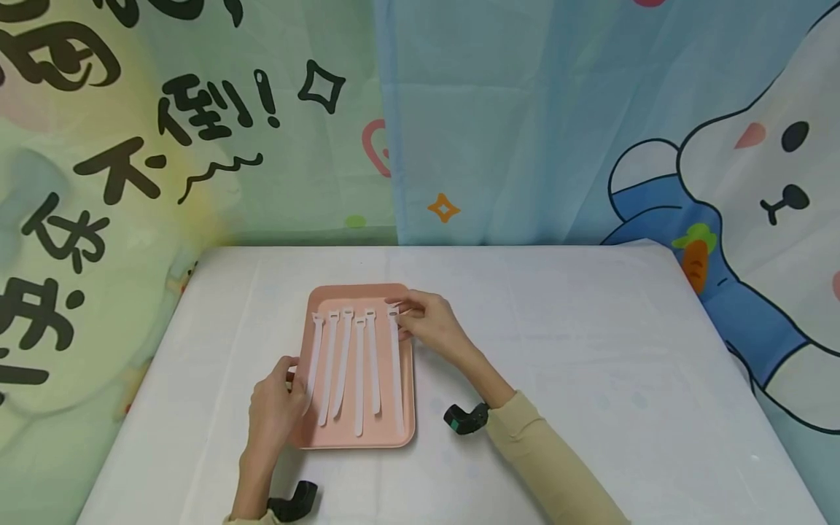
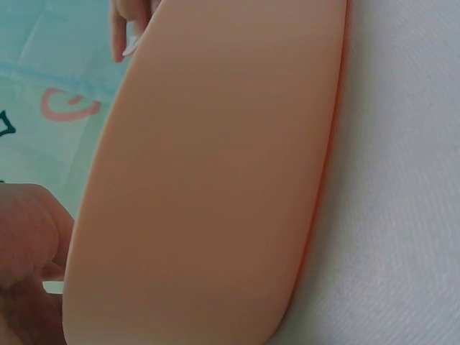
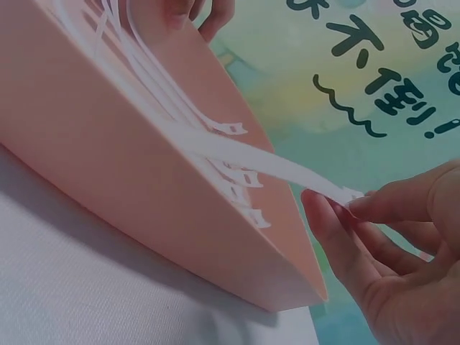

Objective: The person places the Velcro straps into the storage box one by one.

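A pink rectangular tray lies on the white table, with several white cable ties lengthwise in it, their slotted heads toward the far end. At the tray's far right, my right hand pinches the head of the rightmost cable tie. In the right wrist view this lifted cable tie stretches above the rim to the fingertips. My left hand rests at the tray's left side, fingers bent over the rim beside the leftmost cable tie. What its fingertips hold, if anything, is hidden.
White cloth covers the table around the tray. A printed curtain with lettering and a cartoon rabbit hangs behind and beside it. Black wrist cameras sit on both wrists, low over the table.
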Demonstrator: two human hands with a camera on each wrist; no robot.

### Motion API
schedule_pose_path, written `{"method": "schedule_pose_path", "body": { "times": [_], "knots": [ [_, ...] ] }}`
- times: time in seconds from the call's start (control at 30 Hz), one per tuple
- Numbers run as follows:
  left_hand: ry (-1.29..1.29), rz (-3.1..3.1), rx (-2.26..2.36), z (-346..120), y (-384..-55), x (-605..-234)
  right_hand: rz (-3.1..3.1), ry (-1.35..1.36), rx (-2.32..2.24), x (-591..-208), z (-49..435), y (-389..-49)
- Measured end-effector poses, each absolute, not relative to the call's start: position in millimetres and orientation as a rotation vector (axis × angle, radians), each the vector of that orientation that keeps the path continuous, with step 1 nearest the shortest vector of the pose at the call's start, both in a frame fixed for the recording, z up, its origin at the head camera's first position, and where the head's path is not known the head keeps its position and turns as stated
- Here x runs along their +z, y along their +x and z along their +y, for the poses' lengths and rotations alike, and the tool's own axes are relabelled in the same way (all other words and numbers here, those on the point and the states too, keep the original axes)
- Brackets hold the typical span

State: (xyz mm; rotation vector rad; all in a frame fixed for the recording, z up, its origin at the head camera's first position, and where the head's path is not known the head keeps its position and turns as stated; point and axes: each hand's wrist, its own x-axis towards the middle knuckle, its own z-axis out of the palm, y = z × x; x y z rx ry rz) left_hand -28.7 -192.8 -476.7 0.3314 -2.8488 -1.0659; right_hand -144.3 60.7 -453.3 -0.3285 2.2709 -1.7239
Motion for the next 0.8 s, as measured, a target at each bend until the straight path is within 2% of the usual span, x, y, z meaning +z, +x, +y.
{"method": "schedule_pose_path", "body": {
  "times": [0.8],
  "knots": [
    [0.363, -2.856, -1.084, -192.7, -27.7, -475.5, 2.607, -0.575, -1.319, -456.3, 44.8, -147.2]
  ]
}}
